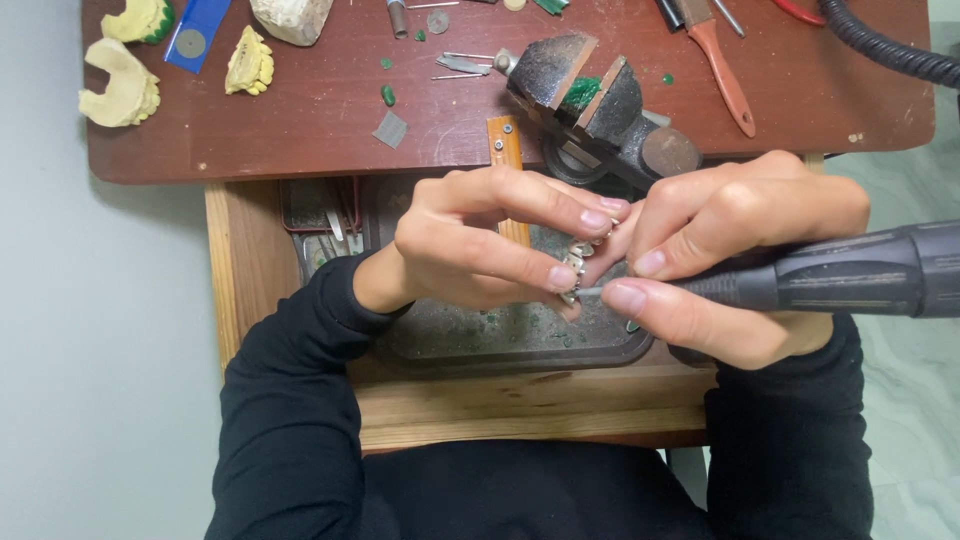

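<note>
My left hand [480, 240] pinches a small silvery metal dental piece [578, 262] between its fingertips, over a dark tray. My right hand [730, 250] grips a dark grey rotary handpiece [850, 280] that runs off to the right. The tool's thin tip touches the lower end of the metal piece. The fingertips of both hands meet around the piece and hide most of it. Black sleeves cover both arms.
A dusty dark tray [500, 340] with green specks sits in a wooden pull-out drawer [520, 405]. A dark bench block [590, 100] stands on the brown desk [320, 120]. Yellowish dental casts [120, 85], an orange-handled tool [725, 80] and a black hose [890, 50] lie farther back.
</note>
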